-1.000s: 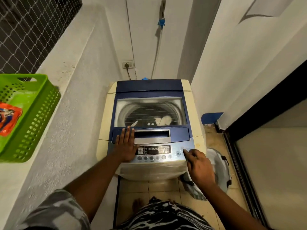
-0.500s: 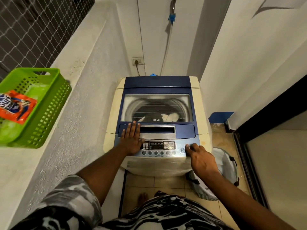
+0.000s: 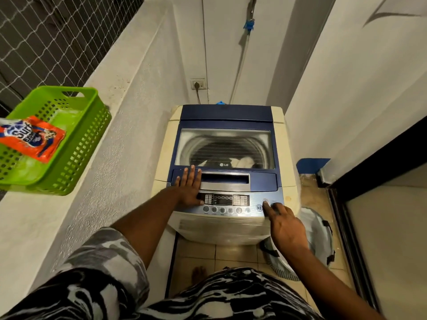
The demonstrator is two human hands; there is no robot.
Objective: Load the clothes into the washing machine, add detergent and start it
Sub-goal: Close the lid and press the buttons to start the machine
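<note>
The right hand [image 3: 285,224] hangs over the front right corner of the washer [image 3: 227,174], forefinger stretched out with its tip on a round button [image 3: 265,201] just beside the play/pause key [image 3: 259,207], the other fingers curled loosely and gripping nothing. The left hand [image 3: 189,188] lies flat and spread on the lid [image 3: 225,147] near its front left corner, its heel at the left end of the panel [image 3: 227,203]. The lid is down, and clothes [image 3: 242,162] show through its window in the drum, so loading looks done. A detergent packet [image 3: 32,138] lies in the green basket [image 3: 76,144] on the ledge to the left; whether any went in cannot be told. Starting seems to be the step in hand. Room is tight: walls flank the washer closely, and a floor basket [image 3: 316,236] sits just beside its front right corner.
</note>
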